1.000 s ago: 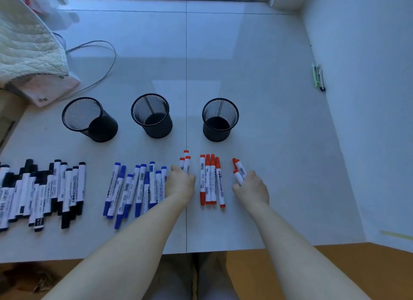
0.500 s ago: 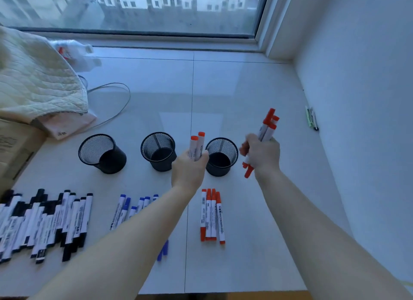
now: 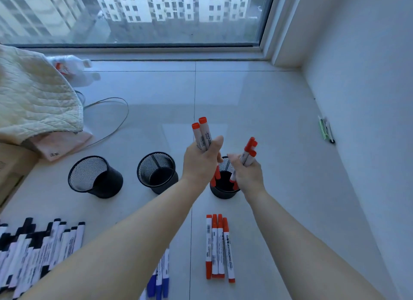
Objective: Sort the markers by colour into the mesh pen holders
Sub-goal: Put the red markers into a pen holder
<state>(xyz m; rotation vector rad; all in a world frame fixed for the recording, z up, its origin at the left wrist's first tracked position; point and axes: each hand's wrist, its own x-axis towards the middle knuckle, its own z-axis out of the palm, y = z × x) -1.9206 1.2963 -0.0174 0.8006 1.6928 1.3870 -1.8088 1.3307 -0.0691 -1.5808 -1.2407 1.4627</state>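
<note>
Three black mesh pen holders stand in a row on the tiled floor: left holder (image 3: pixel 95 177), middle holder (image 3: pixel 157 173), right holder (image 3: pixel 223 192). My left hand (image 3: pixel 201 163) grips two red markers (image 3: pixel 202 132) upright above the right holder. My right hand (image 3: pixel 248 173) grips a bunch of red markers (image 3: pixel 248 152), whose lower ends reach into that holder's mouth. Several more red markers (image 3: pixel 219 247) lie in a row on the floor in front. Blue markers (image 3: pixel 161 275) show partly under my left forearm. Black markers (image 3: pixel 38 250) lie at the lower left.
A quilted cream cloth (image 3: pixel 33 101) and a looped cable (image 3: pixel 107 118) lie at the left behind the holders. A cardboard box edge (image 3: pixel 11 165) is at the far left. A white wall (image 3: pixel 368 98) runs close on the right, with small pens (image 3: pixel 326 131) at its foot.
Both hands picked red markers up off the floor, rose, and came together over the right holder. The right hand's markers have dropped toward its mouth. The view tilted up toward the window.
</note>
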